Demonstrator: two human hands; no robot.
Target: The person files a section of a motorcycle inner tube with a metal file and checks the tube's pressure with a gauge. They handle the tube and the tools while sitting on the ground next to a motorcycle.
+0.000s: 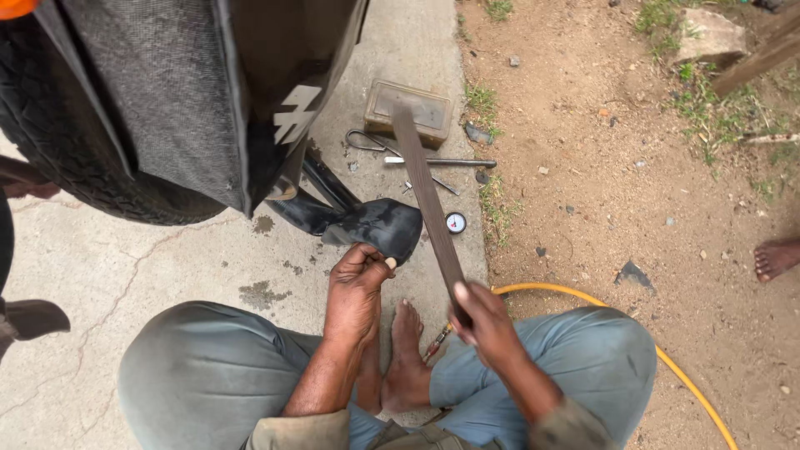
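I sit cross-legged on a concrete slab. My left hand pinches the near edge of a black rubber inner tube that lies folded on the concrete and runs back under the vehicle. My right hand grips the near end of a long flat dark metal blade, which angles away over the tube's right side toward a box. My bare foot rests between my knees.
A large tyre and dark mudflap loom at upper left. A brownish rectangular box, scissors, a metal rod and a small round gauge lie near the slab edge. A yellow hose crosses the dirt. Another person's bare foot is at right.
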